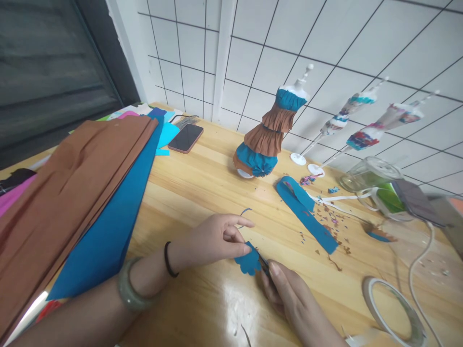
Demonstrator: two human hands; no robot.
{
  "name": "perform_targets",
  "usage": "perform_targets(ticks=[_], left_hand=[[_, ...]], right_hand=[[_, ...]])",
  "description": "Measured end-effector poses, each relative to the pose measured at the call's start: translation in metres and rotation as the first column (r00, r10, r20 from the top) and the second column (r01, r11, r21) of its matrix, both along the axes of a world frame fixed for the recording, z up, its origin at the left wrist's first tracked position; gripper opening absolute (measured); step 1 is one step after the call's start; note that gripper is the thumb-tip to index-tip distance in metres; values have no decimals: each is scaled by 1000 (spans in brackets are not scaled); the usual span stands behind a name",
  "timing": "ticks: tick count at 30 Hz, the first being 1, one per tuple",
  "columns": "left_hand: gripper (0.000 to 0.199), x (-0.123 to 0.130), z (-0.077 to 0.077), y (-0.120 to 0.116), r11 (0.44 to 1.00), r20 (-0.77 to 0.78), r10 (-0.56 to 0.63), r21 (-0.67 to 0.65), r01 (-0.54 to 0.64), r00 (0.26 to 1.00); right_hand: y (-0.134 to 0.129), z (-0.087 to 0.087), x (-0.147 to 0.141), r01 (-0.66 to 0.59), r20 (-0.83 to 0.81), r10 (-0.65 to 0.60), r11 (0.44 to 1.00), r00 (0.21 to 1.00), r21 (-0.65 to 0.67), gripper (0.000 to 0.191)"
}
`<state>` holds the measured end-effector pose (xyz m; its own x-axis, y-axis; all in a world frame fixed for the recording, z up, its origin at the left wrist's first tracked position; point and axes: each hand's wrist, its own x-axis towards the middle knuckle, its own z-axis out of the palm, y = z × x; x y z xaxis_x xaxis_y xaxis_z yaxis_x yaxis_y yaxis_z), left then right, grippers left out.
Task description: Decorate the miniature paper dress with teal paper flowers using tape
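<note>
A small blue paper piece [248, 260] with a scalloped lower edge is at the centre front, above the wooden table. My left hand [217, 238] pinches its upper left part between thumb and a bent finger, while the index finger stretches out to the right. At the piece's right edge, my right hand [285, 289] is closed around a dark, narrow tool [265, 266], probably small scissors; its handle is hidden in the fingers. The tool's tip meets the paper. Behind the hands stands a small dress form [277, 125] covered in ruffled brown and blue paper.
Brown sheets [83, 193] and blue sheets [112, 241] lie left, near a phone [185, 138]. A blue strip [307, 214] and scraps lie right of centre. Two more dress forms, a glass jar [371, 173], a cable and a tape roll [394, 311] are farther right.
</note>
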<state>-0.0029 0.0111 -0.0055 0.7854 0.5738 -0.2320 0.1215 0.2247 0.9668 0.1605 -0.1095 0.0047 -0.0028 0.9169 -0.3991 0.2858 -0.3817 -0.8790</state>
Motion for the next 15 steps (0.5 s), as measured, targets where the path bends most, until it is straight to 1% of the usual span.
perform_targets(ticks=[5, 10, 12, 15], left_hand=[[50, 0, 0, 0, 1000, 6, 15, 1, -15, 1000], [51, 1, -1, 0, 999, 11, 24, 21, -25, 1000], [51, 1, 0, 0, 999, 9, 27, 22, -27, 1000], [51, 2, 1, 0, 999, 9, 31, 28, -31, 999]], right_hand=[[1, -2, 1, -27, -1, 27, 1000, 1000, -2, 43], [3, 2, -1, -8, -10, 8, 1000, 1000, 2, 43], [3, 4, -1, -21, -17, 21, 1000, 1000, 5, 43], [3, 3, -2, -10, -18, 10, 1000, 1000, 8, 43]])
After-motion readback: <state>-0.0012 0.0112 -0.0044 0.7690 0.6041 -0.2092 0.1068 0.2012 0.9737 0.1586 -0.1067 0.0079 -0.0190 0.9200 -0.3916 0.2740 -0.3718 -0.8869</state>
